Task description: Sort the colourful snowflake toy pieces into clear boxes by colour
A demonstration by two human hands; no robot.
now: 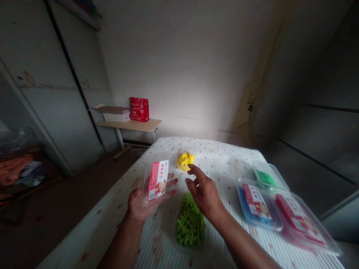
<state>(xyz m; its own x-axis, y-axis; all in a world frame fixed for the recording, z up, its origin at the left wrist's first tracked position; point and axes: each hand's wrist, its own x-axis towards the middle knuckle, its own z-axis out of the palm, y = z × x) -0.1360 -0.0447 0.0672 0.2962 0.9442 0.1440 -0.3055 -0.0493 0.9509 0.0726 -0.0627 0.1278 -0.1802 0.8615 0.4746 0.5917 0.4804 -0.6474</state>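
My left hand [140, 205] grips a clear plastic lid [146, 186] with a red and white label [158, 180], tilted up over the table; fingers show through the clear plastic. My right hand [206, 192] hovers with fingers curled and apart, nothing between them. Under it stands a clear container holding green lattice-like plastic pieces [189, 226], open at the top. Just beyond, a small clear container or bag with yellow pieces [185, 160] lies on the table.
The table wears a white striped cloth [221, 160] with small red marks. At right sit lidded boxes of blue pieces [249, 207] and red pieces [291, 213], and a clear box with green contents [265, 178]. A side table [137, 125] bears a red bag [139, 109].
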